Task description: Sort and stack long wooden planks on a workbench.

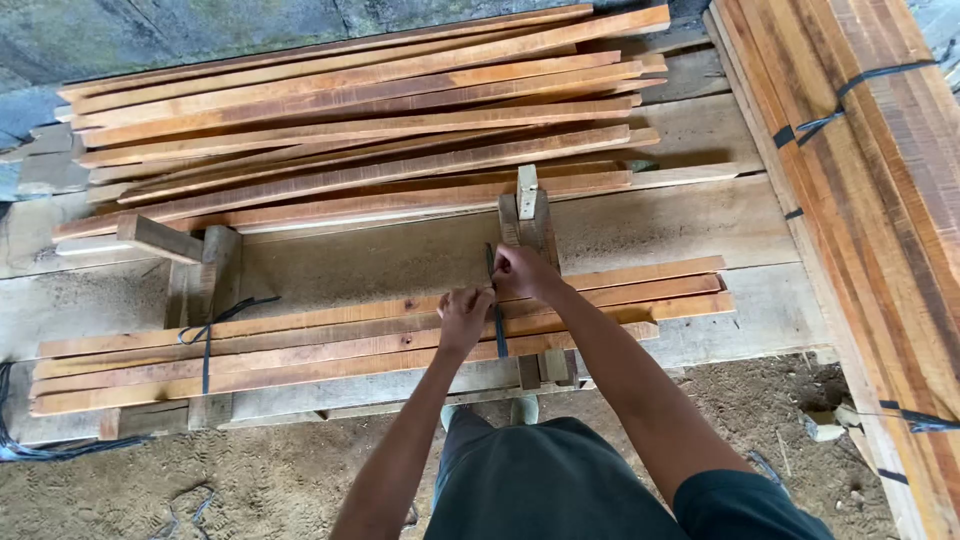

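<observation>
Both hands are in at the middle of the near bundle of slats (380,345), which lies across the bench (690,225) right in front of the person. The right hand (522,272) sits at the far edge of the bundle, fingers closed in a pinch on the upper end of a dark strap (499,330) that runs over the slats. The left hand (465,315) is just beside it, knuckles down on the top slat, fingers curled shut; it looks to be gripping the same strap, though the fold of the fingers hides the contact.

Over to the left, a second dark strap (206,345) is already wrapped round the same bundle, its loose tail curling off toward the bench.

Risks from here, as I judge it: the slats sit staggered at their right ends, so a pull on the strap could slide them further out of line. The strap is thin (and pinched near its end), so it could slip out of the fingers. The rough slat edges could also nick a knuckle.

Behind, a loose heap of slats (350,120) fans across the bench. On the right, a big strapped stack of boards (880,200) carries dark bands. No labels or signs anywhere in view.
</observation>
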